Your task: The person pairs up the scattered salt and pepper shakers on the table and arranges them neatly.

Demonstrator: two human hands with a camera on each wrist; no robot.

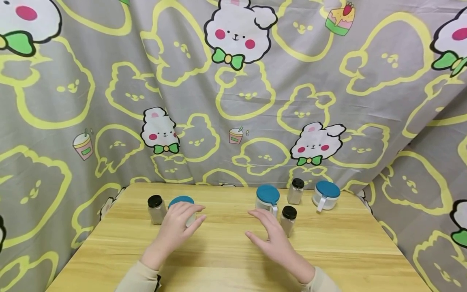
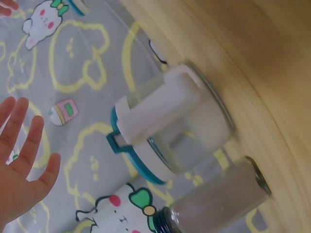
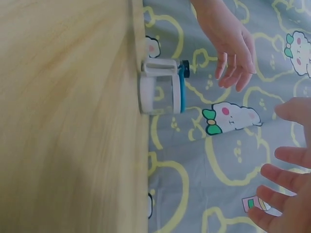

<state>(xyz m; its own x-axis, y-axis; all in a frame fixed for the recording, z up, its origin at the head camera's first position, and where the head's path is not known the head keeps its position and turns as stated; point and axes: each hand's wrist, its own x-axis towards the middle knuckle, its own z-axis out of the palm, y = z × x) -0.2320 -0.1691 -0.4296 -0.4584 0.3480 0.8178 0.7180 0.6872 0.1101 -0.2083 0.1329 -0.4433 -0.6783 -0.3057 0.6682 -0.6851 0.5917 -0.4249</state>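
Over the table (image 1: 222,243), the left hand (image 1: 178,223) and right hand (image 1: 271,237) reach forward, fingers loosely extended, holding nothing. A white-handled jar (image 1: 182,199), blue-lidded, stands on the table's left part; a similar jar (image 1: 268,194) stands right of its middle.

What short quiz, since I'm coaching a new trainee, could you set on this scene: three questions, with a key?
1. How many black-capped bottles stand on the table?
2. True or false: the left hand grips a bottle.
3. In the head view, the jar farthest right has a lid that is: (a) red, (b) blue, (c) black.

Key: 1. Three. 2. False; its fingers hold nothing. 3. b.
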